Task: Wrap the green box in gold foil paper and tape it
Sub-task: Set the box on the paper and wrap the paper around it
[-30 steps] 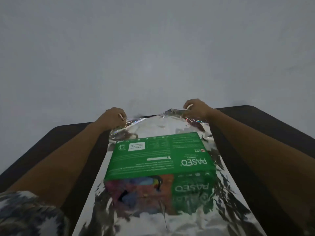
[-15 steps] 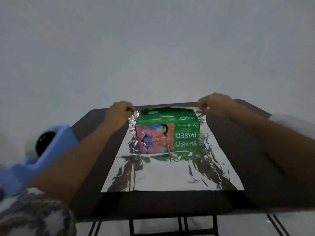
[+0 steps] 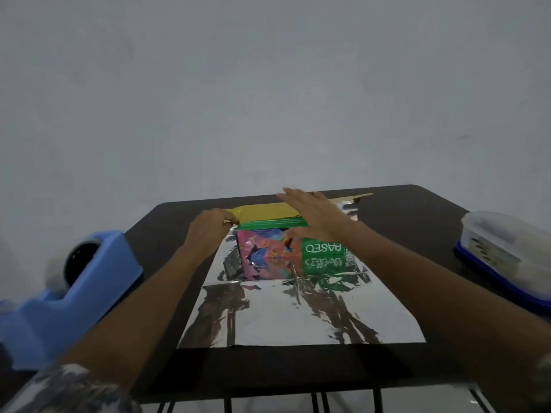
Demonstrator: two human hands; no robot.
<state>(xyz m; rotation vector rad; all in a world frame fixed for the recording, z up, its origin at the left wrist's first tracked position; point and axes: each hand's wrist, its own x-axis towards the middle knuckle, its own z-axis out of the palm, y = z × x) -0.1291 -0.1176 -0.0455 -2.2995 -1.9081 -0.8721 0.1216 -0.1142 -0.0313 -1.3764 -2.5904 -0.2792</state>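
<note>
One green box (image 3: 323,248) sits far-centre on the dark table (image 3: 402,222), on a sheet of foil paper (image 3: 298,317) lying silver face up. The sheet's far flap (image 3: 262,211) is turned over the lid, gold face showing.

Judgement: the box is light, stiff cardboard and liable to slide on the slick foil. The foil is thin, creases readily and springs back, so take it at corners and edges and pin it flat on the lid.

Grip: the left hand (image 3: 208,231) has curled fingers pinching the flap's left corner at the box's top-left edge. The right hand (image 3: 316,214) is palm down over the flap with fingers straight and spread. Contact is likely, not certain.

Blue tape dispenser (image 3: 74,287) at left, plastic container (image 3: 507,251) at right.
</note>
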